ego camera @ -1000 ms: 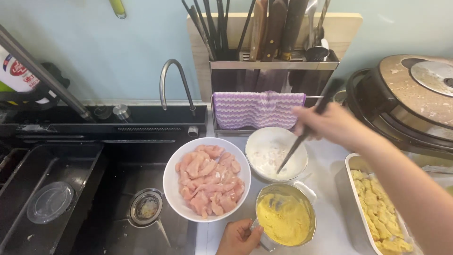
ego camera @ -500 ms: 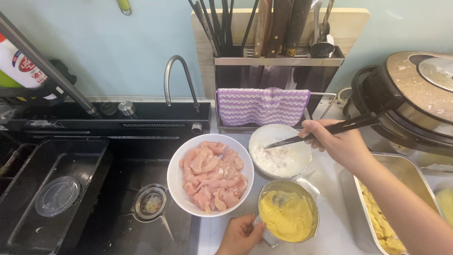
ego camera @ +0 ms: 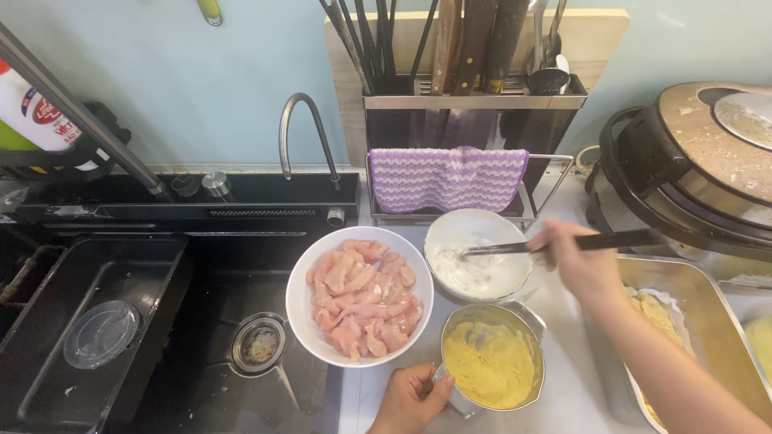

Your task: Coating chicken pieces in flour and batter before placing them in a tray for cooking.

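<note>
My right hand [ego camera: 581,265] grips dark chopsticks [ego camera: 555,243] held almost level, their tips reaching into a white bowl [ego camera: 478,254] with white flour or starch in it. My left hand [ego camera: 410,398] holds the rim of a small metal pot [ego camera: 492,366] filled with yellow batter, just below that bowl. To the left, a large white bowl [ego camera: 359,295] is heaped with raw pink chicken strips. At the right, a metal tray [ego camera: 708,321] carries yellow coated pieces.
A black sink [ego camera: 161,345] with a drain strainer [ego camera: 258,344] and a clear lid [ego camera: 100,333] takes up the left. A curved faucet [ego camera: 304,133], a utensil rack [ego camera: 474,88] with a purple striped cloth [ego camera: 447,178], and a cooker [ego camera: 700,169] line the back.
My right hand has swung the chopsticks from steeply tilted to almost level, tips still in the white bowl. The view has shifted slightly. My left hand stays on the pot.
</note>
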